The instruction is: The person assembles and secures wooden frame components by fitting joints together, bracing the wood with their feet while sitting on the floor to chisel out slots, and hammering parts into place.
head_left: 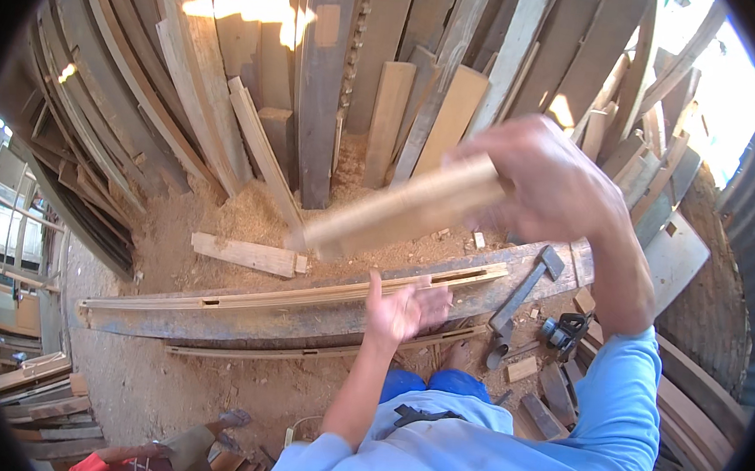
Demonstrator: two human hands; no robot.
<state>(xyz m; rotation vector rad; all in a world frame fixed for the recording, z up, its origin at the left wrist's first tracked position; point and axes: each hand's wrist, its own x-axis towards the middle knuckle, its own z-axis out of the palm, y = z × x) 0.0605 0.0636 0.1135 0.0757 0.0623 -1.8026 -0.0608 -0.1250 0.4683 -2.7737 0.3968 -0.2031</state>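
My right hand [548,182], blurred by motion, is closed round one end of a short light wooden board [405,209]. The board is raised and slants down to the left above the sawdust. My left hand [405,312] is open, palm up with fingers spread, and holds nothing. It is over or beside a long slotted wooden rail [303,299]; whether it touches the rail I cannot tell. The rail lies along a thick worn beam [240,324]. A second slotted rail [273,352] lies on the near side of the beam.
A hammer-like tool [527,288] lies on the beam's right part, with a dark power tool [566,332] nearby. A wood offcut [245,254] rests in sawdust. Tall planks [326,92] lean along the back. Another person [147,464] is at lower left, near stacked timber [42,405].
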